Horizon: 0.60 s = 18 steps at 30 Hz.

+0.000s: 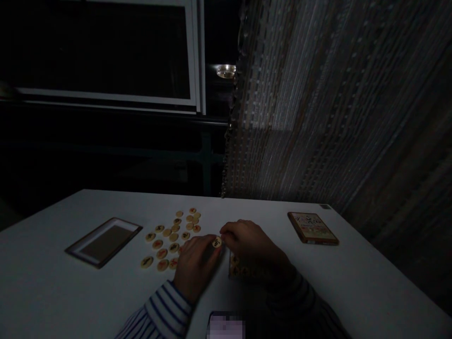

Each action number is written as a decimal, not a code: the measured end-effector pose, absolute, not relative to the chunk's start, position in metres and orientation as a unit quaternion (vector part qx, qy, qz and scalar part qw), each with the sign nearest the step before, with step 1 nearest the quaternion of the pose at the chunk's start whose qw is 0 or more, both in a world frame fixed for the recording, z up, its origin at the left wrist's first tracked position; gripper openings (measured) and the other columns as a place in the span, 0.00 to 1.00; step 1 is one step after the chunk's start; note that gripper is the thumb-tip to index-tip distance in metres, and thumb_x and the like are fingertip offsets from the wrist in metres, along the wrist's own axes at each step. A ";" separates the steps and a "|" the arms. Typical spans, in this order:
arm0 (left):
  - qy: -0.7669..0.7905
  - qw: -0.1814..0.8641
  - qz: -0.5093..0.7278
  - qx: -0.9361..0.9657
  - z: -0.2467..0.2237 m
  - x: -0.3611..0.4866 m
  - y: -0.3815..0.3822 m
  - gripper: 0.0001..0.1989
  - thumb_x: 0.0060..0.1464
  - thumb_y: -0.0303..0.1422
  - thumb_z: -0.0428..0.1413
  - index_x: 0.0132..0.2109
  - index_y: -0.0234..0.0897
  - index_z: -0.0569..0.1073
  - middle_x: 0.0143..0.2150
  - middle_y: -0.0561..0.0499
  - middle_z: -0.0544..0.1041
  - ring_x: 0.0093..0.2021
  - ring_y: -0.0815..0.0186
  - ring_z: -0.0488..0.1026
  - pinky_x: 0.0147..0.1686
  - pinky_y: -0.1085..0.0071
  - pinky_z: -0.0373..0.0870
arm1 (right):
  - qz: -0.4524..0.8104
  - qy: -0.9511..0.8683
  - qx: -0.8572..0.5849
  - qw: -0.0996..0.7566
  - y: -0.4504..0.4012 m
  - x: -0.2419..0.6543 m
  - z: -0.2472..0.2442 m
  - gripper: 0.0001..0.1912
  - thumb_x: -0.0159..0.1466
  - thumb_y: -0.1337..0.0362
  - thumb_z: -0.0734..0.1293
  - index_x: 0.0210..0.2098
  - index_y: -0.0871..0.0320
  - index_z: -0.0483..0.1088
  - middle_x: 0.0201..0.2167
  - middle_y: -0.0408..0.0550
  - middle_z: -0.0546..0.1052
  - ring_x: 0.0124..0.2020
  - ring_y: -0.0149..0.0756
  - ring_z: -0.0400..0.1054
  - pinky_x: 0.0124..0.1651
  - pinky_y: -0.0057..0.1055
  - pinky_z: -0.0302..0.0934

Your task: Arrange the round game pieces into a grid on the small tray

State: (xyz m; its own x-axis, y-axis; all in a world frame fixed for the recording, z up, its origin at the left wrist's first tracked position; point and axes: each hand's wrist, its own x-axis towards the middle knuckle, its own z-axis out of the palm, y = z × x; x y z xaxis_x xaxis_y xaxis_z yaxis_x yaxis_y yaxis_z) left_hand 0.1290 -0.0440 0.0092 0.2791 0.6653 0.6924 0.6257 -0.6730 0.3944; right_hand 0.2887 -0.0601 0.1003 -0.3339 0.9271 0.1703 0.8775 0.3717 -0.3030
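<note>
Between the fingertips of my left hand [197, 263] is a round wooden game piece [216, 242] with a dark character on its face. My right hand [249, 242] is closed, its fingertips close beside that piece; whatever they may hold is hidden. Below my right hand and partly covered by it lies a box [230, 275] with rows of similar pieces inside. Many loose round pieces [162, 254], marked in red or black or blank, are spread over the white table [120, 292] left of my hands.
An open, shallow frame-like tray [76, 248] lies at the left of the table. A flat box with a printed cover [313, 228] lies at the right. A phone-like object [226, 327] is at the near edge. Behind the table hangs a string curtain [293, 103].
</note>
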 end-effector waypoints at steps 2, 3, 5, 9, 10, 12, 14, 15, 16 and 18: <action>0.397 0.016 0.443 0.804 0.010 0.129 -0.045 0.11 0.52 0.35 0.51 0.43 0.39 0.69 0.38 0.48 0.75 0.39 0.62 0.71 0.40 0.64 0.66 | 0.086 -0.810 -0.559 0.157 -0.059 0.290 0.100 0.13 0.60 0.62 0.57 0.41 0.55 0.70 0.35 0.45 0.76 0.38 0.34 0.67 0.39 0.28 0.54; 0.396 0.012 0.444 0.804 0.010 0.129 -0.046 0.10 0.52 0.35 0.51 0.43 0.39 0.69 0.38 0.48 0.76 0.39 0.62 0.71 0.41 0.64 0.66 | 0.091 -0.809 -0.560 0.156 -0.058 0.290 0.099 0.14 0.60 0.62 0.58 0.41 0.55 0.70 0.35 0.45 0.76 0.38 0.34 0.67 0.39 0.28 0.54; 0.394 0.009 0.445 0.804 0.011 0.130 -0.047 0.10 0.52 0.35 0.52 0.42 0.39 0.69 0.38 0.48 0.76 0.39 0.62 0.71 0.40 0.65 0.66 | 0.106 -0.808 -0.557 0.159 -0.059 0.291 0.100 0.14 0.59 0.63 0.58 0.41 0.55 0.71 0.35 0.45 0.76 0.38 0.33 0.67 0.39 0.28 0.54; 0.394 0.007 0.454 0.799 0.008 0.131 -0.047 0.10 0.51 0.34 0.53 0.42 0.38 0.69 0.37 0.48 0.76 0.37 0.63 0.72 0.38 0.66 0.67 | 0.130 -0.811 -0.543 0.176 -0.063 0.292 0.103 0.13 0.59 0.64 0.58 0.40 0.54 0.71 0.34 0.43 0.76 0.36 0.31 0.68 0.36 0.26 0.54; 0.395 0.009 0.456 0.797 0.007 0.131 -0.048 0.11 0.51 0.34 0.53 0.42 0.38 0.69 0.37 0.48 0.76 0.37 0.63 0.72 0.38 0.66 0.67 | 0.132 -0.811 -0.541 0.179 -0.064 0.292 0.103 0.13 0.58 0.64 0.58 0.40 0.54 0.71 0.34 0.43 0.76 0.36 0.31 0.68 0.36 0.26 0.54; 0.400 0.014 0.460 0.793 0.005 0.131 -0.048 0.12 0.51 0.35 0.53 0.43 0.38 0.69 0.37 0.48 0.76 0.38 0.63 0.72 0.39 0.65 0.68 | 0.134 -0.810 -0.541 0.181 -0.064 0.293 0.104 0.12 0.58 0.64 0.59 0.39 0.54 0.71 0.34 0.43 0.76 0.35 0.31 0.68 0.36 0.26 0.55; 0.403 0.023 0.462 0.790 0.004 0.132 -0.049 0.12 0.50 0.36 0.53 0.42 0.38 0.69 0.37 0.47 0.76 0.38 0.62 0.72 0.39 0.65 0.68 | 0.137 -0.810 -0.542 0.177 -0.063 0.293 0.104 0.12 0.58 0.64 0.59 0.38 0.54 0.71 0.33 0.43 0.76 0.35 0.32 0.68 0.36 0.26 0.55; 0.404 0.030 0.463 0.789 0.005 0.132 -0.050 0.12 0.50 0.36 0.53 0.42 0.38 0.70 0.37 0.47 0.76 0.38 0.62 0.72 0.39 0.65 0.68 | 0.139 -0.810 -0.542 0.175 -0.063 0.293 0.104 0.12 0.58 0.64 0.59 0.38 0.54 0.71 0.33 0.43 0.76 0.35 0.32 0.68 0.36 0.26 0.55; 0.407 0.040 0.463 0.787 0.005 0.132 -0.050 0.12 0.50 0.36 0.53 0.42 0.38 0.70 0.37 0.47 0.76 0.38 0.62 0.72 0.39 0.65 0.69 | 0.141 -0.810 -0.541 0.175 -0.062 0.293 0.104 0.12 0.58 0.64 0.59 0.38 0.54 0.71 0.33 0.43 0.76 0.35 0.32 0.68 0.36 0.26 0.55; 0.419 0.071 0.469 0.774 0.006 0.134 -0.052 0.12 0.50 0.37 0.54 0.41 0.38 0.70 0.37 0.47 0.76 0.38 0.62 0.73 0.39 0.65 0.69 | 0.148 -0.811 -0.539 0.175 -0.060 0.292 0.103 0.12 0.58 0.64 0.59 0.38 0.54 0.71 0.33 0.43 0.76 0.34 0.31 0.68 0.36 0.26 0.56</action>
State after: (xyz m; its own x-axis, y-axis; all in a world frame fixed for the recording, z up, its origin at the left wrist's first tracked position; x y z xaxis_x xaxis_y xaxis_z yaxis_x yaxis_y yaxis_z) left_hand 0.1337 -0.0518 0.0064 0.2086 0.7151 0.6672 0.5828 -0.6387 0.5024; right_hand 0.2924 -0.0602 0.1032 -0.3582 0.9252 0.1252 0.8215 0.3761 -0.4287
